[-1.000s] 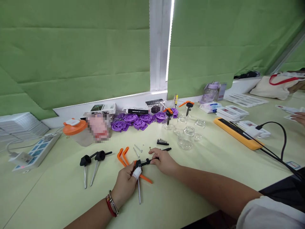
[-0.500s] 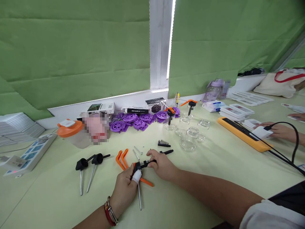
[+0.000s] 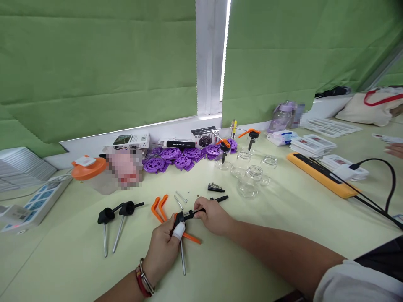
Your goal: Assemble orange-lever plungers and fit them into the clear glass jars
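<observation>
My left hand [image 3: 163,247], its thumb wrapped in white, is closed on a black plastic fitting [image 3: 180,218] with a metal rod [image 3: 183,258] pointing down from it. My right hand [image 3: 215,214] pinches a slim black piece [image 3: 199,211] that meets the fitting's right side; its tip is hidden in the fingers. Orange bent handles [image 3: 161,206] lie just behind my left hand, and another orange handle [image 3: 192,238] shows under the fitting. Two similar black fittings with rods [image 3: 106,215] rest at the left. Beyond my hands are loose metal pins [image 3: 178,202] and a black piece with springs [image 3: 215,188].
Purple round plastic parts [image 3: 183,162] and boxes [image 3: 203,137] line the wall. Clear jar parts [image 3: 248,186] stand right of centre. An orange power strip [image 3: 321,174] with cables is at the right, a white one [image 3: 39,205] and an orange-lidded cup [image 3: 90,168] at the left.
My right fingers have curled in closer around the slim black piece. At the far right, another person's hand has left the white stack by the power strip. The view has shifted slightly.
</observation>
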A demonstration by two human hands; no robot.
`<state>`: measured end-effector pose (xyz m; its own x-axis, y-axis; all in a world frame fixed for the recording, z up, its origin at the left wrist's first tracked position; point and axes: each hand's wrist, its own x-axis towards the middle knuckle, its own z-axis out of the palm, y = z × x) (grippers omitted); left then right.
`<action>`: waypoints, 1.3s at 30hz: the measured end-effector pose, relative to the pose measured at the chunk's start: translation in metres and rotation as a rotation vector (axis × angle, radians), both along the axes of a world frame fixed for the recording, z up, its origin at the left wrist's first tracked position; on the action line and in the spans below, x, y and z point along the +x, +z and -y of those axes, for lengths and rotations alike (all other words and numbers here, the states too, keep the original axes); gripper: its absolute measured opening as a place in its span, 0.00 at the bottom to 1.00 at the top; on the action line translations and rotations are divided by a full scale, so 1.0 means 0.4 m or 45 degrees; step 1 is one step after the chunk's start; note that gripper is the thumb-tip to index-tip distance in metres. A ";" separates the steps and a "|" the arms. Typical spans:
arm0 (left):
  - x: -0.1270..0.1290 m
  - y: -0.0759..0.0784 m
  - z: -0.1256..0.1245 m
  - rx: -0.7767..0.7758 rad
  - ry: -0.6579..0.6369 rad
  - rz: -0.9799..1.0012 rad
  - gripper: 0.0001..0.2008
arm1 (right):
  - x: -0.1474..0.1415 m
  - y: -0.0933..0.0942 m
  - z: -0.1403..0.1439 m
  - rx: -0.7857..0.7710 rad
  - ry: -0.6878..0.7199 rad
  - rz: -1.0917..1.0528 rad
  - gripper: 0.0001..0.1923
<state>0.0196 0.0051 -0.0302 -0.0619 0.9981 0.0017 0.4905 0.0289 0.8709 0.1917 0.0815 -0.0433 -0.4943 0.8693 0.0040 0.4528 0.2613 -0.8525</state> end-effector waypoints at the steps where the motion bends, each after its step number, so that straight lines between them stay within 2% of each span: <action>1: 0.001 0.001 0.000 0.003 0.010 0.006 0.17 | 0.000 0.002 0.000 0.000 -0.002 -0.007 0.07; 5: 0.003 0.001 0.000 0.020 0.020 0.010 0.17 | -0.001 0.003 0.000 0.021 0.004 0.001 0.05; 21: 0.003 -0.001 0.002 0.006 -0.005 -0.033 0.15 | 0.002 -0.007 0.000 0.016 -0.010 -0.056 0.10; 26: -0.003 -0.007 0.005 -0.013 0.011 -0.058 0.16 | 0.001 -0.007 0.001 0.021 -0.047 -0.006 0.02; 30: -0.005 -0.015 0.009 -0.034 0.021 0.100 0.18 | 0.016 0.000 0.015 0.005 -0.057 0.006 0.02; 32: -0.005 -0.020 0.013 -0.050 0.041 0.180 0.20 | 0.031 0.003 0.024 -0.004 -0.062 -0.006 0.02; 35: -0.009 -0.023 0.022 -0.101 0.120 0.196 0.29 | 0.060 0.005 0.036 0.016 -0.109 0.002 0.03; 37: -0.018 -0.019 0.028 -0.114 0.128 0.141 0.33 | 0.082 0.004 0.041 0.033 -0.171 0.008 0.04; 39: -0.031 -0.007 0.034 -0.120 0.067 -0.040 0.32 | 0.104 0.003 0.043 0.037 -0.225 0.023 0.05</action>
<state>0.0071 -0.0085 -0.0331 -0.1154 0.9893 -0.0896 0.5130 0.1366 0.8474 0.2331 0.0642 -0.0420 -0.3339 0.9423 0.0233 0.5088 0.2010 -0.8371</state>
